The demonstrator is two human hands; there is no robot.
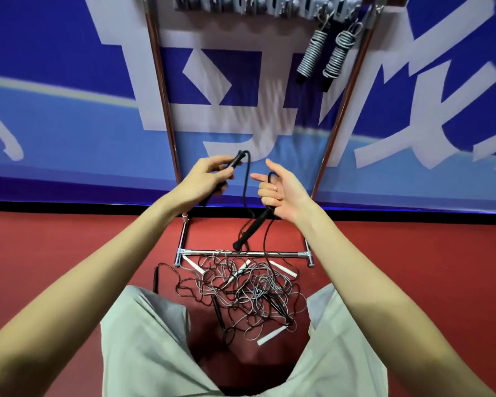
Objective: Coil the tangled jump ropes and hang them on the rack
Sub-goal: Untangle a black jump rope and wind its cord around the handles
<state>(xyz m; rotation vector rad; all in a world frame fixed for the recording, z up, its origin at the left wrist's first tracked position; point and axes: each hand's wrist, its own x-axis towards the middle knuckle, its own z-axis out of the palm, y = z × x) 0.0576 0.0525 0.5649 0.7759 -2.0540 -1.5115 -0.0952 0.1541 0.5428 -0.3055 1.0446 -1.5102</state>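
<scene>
Red floor [69, 253] holds the tangled ropes [241, 290] under the rack [242, 254]. Left hand [204, 179] grips one black handle [236, 159]; right hand [281, 193] curls around the cord [245, 184], other handle [252, 229] dangling, probably ready for coiling.

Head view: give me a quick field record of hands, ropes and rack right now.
left hand: grips a black handle
right hand: curled fingers hold black rope, second black handle hanging below
rope pile: tangled black and grey ropes with white handles on red floor, at rack base
rack: chrome frame against blue banner
coiled ropes: two grey coils hanging at top right of the rack
</scene>
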